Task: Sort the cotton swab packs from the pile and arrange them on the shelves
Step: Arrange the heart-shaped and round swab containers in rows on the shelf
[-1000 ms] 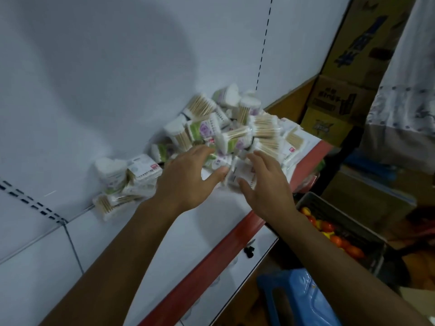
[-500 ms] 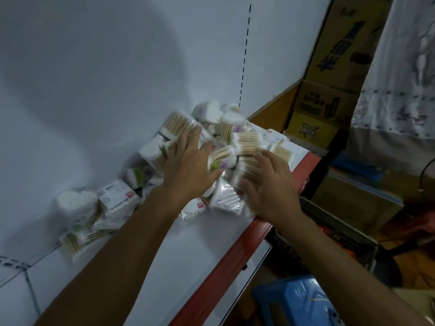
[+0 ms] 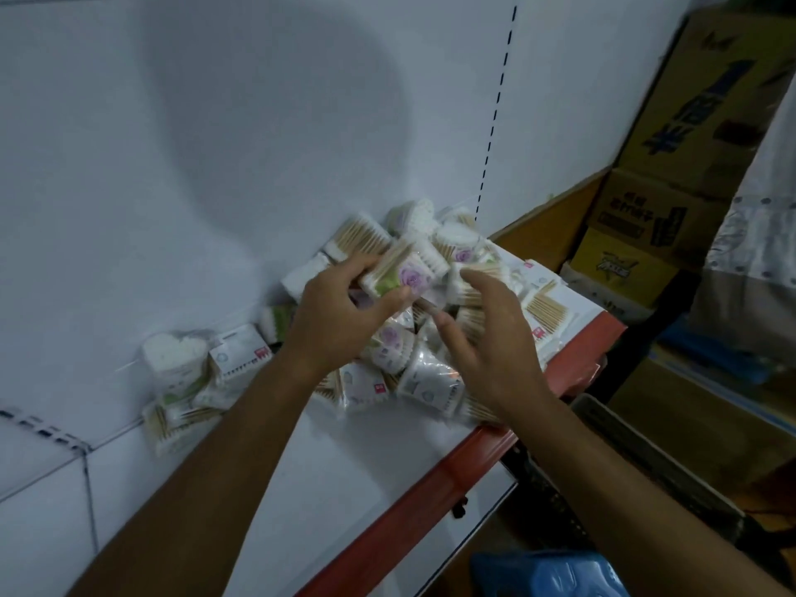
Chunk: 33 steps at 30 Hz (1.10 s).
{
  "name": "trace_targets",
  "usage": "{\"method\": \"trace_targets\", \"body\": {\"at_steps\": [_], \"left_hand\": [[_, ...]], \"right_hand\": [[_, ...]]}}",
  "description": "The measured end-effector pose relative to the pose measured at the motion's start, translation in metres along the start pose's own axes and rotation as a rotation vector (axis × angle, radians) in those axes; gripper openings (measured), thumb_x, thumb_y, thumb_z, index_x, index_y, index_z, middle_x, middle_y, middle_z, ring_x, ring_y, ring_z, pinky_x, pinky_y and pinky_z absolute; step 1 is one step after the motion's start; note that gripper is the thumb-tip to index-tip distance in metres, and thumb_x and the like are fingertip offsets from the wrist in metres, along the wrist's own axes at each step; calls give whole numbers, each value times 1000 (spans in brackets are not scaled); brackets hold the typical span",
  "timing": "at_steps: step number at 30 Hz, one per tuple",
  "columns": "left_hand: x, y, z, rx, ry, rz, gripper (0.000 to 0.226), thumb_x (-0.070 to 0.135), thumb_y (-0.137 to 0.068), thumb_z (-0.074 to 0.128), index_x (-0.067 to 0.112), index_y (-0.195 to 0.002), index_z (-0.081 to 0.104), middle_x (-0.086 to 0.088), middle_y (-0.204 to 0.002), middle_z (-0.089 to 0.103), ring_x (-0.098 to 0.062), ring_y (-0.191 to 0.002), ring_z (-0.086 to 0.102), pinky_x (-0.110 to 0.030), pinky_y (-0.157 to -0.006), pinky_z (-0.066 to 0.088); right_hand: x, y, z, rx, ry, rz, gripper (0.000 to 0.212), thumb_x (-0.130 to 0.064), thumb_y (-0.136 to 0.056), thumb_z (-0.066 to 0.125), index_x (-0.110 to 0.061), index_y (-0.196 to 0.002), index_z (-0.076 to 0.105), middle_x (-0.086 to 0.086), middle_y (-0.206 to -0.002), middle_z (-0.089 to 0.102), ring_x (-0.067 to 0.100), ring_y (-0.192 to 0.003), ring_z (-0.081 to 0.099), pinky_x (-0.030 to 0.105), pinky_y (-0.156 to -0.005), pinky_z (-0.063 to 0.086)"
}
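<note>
Since earlier, left hand (image 3: 340, 321) lifted a pack (image 3: 402, 273) above the pile (image 3: 413, 364), fingers grasping it; right hand (image 3: 491, 338) beside it, fingers released.

Both bare forearms reach up from the bottom edge, the left from 7 o'clock, the right from 5 o'clock, and the 2 hands meet near the centre. The left hand (image 3: 334, 314) shows its back, its fingers (image 3: 359, 265) and thumb curled in a grip toward 1 o'clock. The right hand (image 3: 495, 338) sits just beside it at 3 o'clock, back up, fingers spread and loosely bent toward 11 o'clock, thumb pointing at the left hand. Whether it holds anything cannot be told.
</note>
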<state>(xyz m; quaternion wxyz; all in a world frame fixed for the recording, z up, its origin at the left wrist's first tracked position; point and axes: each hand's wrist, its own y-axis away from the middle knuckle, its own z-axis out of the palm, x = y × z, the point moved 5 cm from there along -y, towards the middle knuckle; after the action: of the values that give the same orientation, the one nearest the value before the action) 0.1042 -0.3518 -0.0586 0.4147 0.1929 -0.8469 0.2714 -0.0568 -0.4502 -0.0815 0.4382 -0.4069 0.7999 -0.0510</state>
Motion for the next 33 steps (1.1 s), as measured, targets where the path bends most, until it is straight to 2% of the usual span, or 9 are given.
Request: {"method": "trace_targets", "body": {"at_steps": [3,6,9,12,17,23,27,30,33], "left_hand": [[-3,8,-7,-53,189,-41,38,46,-82,72,22,-111,70,6,-102,75,-12,-96,71,-43,-84,59],[-9,15,-12,-112,192,-62,37,35,-88,69,16,-120,67,3,-109,74,-12,-103,69,-41,-91,57],[-15,21,-16,-153,168,-65,42,30,-87,67,16,-126,63,6,-114,71,-7,-105,66,-28,-90,55],[-22,21,-23,-64,-54,-32,63,26,-75,66,15,-137,54,3,-126,60,-4,-113,56,-14,-94,46],[-26,7,-18,-9,-426,-7,64,29,-80,62,11,-140,49,-8,-136,56,-24,-125,47,-43,-106,42],[-25,-16,0,-85,-901,80,63,33,-89,61,18,-146,37,-3,-145,46,-27,-126,40,-40,-101,35],[-24,-24,2,-63,-1101,103,47,34,-91,60,19,-134,47,-3,-131,58,-27,-119,45,-37,-93,37],[-26,-25,-4,-42,-1023,71,45,37,-89,65,18,-127,52,-6,-126,58,-27,-116,48,-37,-93,37],[-25,-17,-19,81,-625,-25,49,33,-86,71,15,-128,52,-7,-121,53,-23,-103,55,-37,-85,45]], "right_hand": [[-20,-11,11,-129,-275,45,53,-44,-93,61,-22,-138,44,-25,-119,54,-12,-106,51,6,-88,41],[-27,-18,27,-219,-428,83,59,-44,-91,64,-22,-141,41,-12,-118,64,2,-109,62,34,-91,55],[-27,-19,34,-201,-491,108,60,-40,-87,71,-24,-138,41,-7,-114,67,9,-107,65,42,-91,56],[-25,-23,29,-104,-493,115,54,-31,-86,74,-30,-131,44,-11,-110,64,7,-103,65,39,-84,59],[-11,-33,16,-23,-501,179,64,-32,-87,73,-24,-140,39,-2,-119,62,12,-107,64,39,-84,60],[1,-36,11,-13,-488,219,64,-28,-88,73,-28,-141,36,-3,-121,61,12,-106,65,43,-76,61],[5,-36,14,-39,-501,225,65,-26,-88,73,-28,-141,36,-2,-125,60,13,-109,65,43,-79,61],[4,-37,14,-34,-505,222,63,-28,-88,72,-31,-139,36,-4,-124,60,12,-108,66,43,-78,61],[1,-40,15,-36,-518,198,62,-30,-88,71,-32,-139,35,-8,-121,60,8,-108,64,38,-81,61]]}}
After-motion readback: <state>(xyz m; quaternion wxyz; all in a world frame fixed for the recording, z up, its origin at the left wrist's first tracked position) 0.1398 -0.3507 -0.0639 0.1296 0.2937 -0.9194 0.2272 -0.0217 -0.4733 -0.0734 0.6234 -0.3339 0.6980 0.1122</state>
